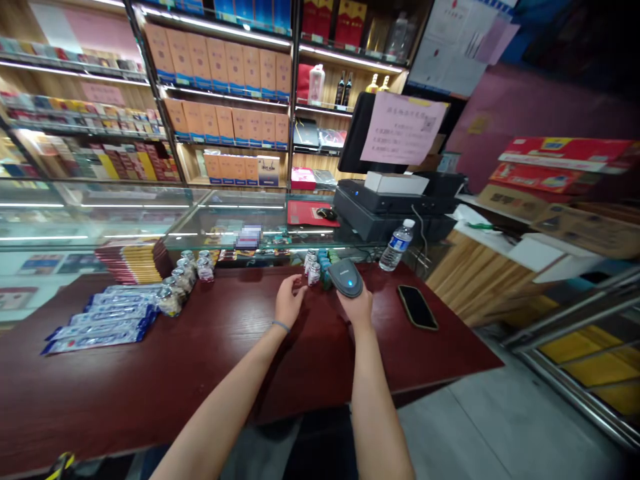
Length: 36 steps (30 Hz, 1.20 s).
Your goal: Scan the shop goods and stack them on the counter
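Observation:
My right hand [357,308] is wrapped round a dark barcode scanner [345,277] with a blue light on top. My left hand [290,300], a thin blue band at its wrist, is just left of a small silver-capped jar [313,273]. Its fingers are curved and apart, with nothing visible between them. Green and blue small containers [324,259] stand behind the scanner, partly hidden by it. Further left, several small jars [179,285] form a slanting row, and a pair of similar jars [205,267] stands to their right.
On the dark red table [225,360] lie blue-and-white long packets [103,320] and a stack of flat boxes [135,261]. A water bottle [397,247] and a phone [418,307] are to the right. Behind are a glass counter [215,220], a monitor [356,137] and boxes [560,163].

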Each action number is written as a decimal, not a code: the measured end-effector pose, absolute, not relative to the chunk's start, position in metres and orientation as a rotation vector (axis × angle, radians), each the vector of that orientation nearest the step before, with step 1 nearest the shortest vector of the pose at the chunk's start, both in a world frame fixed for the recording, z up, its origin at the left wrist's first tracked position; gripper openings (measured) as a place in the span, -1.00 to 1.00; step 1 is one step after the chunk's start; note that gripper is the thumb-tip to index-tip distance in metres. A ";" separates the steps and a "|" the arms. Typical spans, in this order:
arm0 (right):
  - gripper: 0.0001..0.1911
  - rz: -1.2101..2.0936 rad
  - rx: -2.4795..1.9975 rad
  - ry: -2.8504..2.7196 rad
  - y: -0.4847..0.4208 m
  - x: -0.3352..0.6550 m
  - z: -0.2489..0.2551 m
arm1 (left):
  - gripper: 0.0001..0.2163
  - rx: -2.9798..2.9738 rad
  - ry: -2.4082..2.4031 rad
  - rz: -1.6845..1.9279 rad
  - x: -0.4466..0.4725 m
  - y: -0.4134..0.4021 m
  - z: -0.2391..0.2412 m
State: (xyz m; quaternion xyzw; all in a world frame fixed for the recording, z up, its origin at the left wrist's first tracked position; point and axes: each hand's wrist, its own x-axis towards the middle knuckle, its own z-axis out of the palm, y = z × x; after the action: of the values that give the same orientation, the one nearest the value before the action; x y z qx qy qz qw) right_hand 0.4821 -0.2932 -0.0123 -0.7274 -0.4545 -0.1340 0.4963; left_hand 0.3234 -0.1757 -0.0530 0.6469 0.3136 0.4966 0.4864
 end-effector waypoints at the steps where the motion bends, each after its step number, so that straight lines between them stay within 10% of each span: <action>1: -0.52 -0.332 -1.764 -1.058 -0.295 0.487 -0.014 | -0.68 1.579 0.752 1.191 0.332 -0.178 -0.053; 11: -0.52 -0.301 -1.647 -0.903 -0.298 0.503 -0.021 | -0.46 1.842 0.860 1.272 0.381 -0.158 -0.071; 21: -0.51 -0.358 -1.774 -0.968 -0.296 0.496 -0.021 | -0.66 1.601 0.800 1.221 0.387 -0.150 -0.079; 36: -0.58 -0.143 -1.643 -1.306 -0.279 0.434 -0.014 | -0.56 0.813 0.556 0.873 0.169 -0.121 -0.043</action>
State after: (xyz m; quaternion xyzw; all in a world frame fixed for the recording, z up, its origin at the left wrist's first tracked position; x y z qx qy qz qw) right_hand 0.4341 -0.2788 -0.0139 -0.6781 -0.5391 -0.0592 0.4960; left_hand 0.1687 -0.1207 -0.0433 0.3778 0.2585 0.4055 0.7912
